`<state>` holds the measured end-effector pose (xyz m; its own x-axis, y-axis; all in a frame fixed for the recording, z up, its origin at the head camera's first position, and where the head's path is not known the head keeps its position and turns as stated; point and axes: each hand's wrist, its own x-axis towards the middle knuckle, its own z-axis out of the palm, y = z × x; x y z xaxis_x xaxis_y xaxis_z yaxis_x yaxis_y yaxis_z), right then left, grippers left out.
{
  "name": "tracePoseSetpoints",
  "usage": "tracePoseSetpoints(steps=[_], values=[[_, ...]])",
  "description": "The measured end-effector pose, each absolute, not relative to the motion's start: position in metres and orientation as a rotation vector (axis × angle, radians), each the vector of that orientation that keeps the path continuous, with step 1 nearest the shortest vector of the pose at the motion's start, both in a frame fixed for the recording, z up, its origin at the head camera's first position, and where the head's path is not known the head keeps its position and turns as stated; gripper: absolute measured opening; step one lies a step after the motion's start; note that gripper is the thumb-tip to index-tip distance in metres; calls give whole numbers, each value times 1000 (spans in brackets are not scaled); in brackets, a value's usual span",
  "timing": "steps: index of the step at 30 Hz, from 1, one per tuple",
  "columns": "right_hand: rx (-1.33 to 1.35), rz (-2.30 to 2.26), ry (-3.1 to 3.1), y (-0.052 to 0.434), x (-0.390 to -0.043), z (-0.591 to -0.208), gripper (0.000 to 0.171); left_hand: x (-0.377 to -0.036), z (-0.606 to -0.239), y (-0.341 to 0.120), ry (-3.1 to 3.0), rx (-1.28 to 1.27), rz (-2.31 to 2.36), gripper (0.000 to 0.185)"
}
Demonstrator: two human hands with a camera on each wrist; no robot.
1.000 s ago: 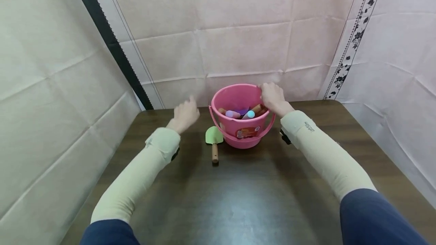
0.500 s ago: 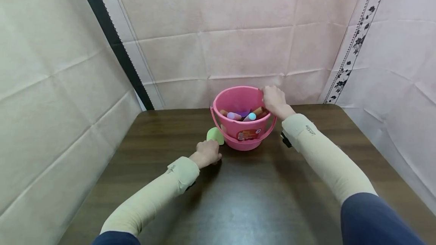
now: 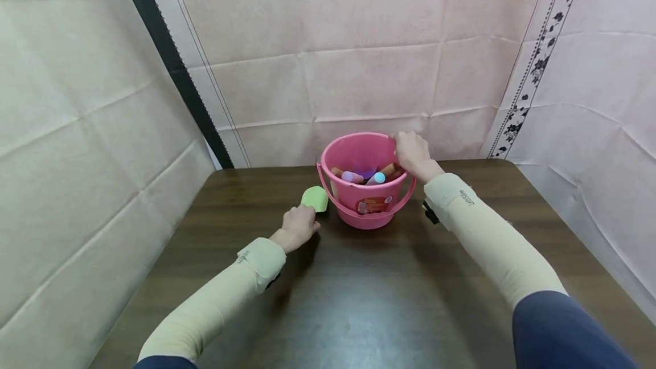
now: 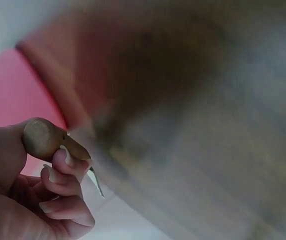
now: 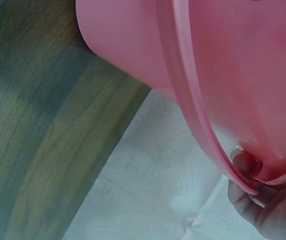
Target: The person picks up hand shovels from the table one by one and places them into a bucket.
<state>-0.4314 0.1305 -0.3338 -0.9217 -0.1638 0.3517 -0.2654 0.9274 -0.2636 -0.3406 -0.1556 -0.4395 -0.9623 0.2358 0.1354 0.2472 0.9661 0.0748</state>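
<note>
A pink bucket stands at the far middle of the dark wooden table, with several toy tools inside. My right hand grips its right rim; the right wrist view shows my fingertips curled under the bucket rim. My left hand holds a small shovel by its wooden handle, the green blade pointing up just left of the bucket. The left wrist view is blurred.
Pale cloth sheets hang behind the table and on both sides, with a dark strip at the left corner. The bucket's handle hangs down over its front.
My left hand came down from beside the bucket, took the green shovel by its handle and lifted it off the table. My right hand stayed on the rim.
</note>
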Motion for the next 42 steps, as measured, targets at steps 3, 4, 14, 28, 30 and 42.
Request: tracePoseSetpoints(steps=[3, 4, 14, 28, 30, 42], values=[[321, 440, -2759, 130, -432, -334, 27, -344, -426, -165, -2963, -360, -135, 37], [320, 435, -2756, 130, -432, -334, 27, -345, -420, -168, -2954, -354, -132, 37], [315, 462, -2762, 131, -431, -333, 26, -355, -337, -188, -2815, -317, -31, 35], [315, 444, -2724, 123, -427, -342, 26, -369, -289, -158, -2736, -683, -34, 15], [314, 443, -2719, 123, -428, -342, 26, -372, -290, -151, -2764, -763, 51, 20], [314, 448, -2725, 123, -428, -342, 25, -391, -291, -124, -2850, -822, 240, 26]])
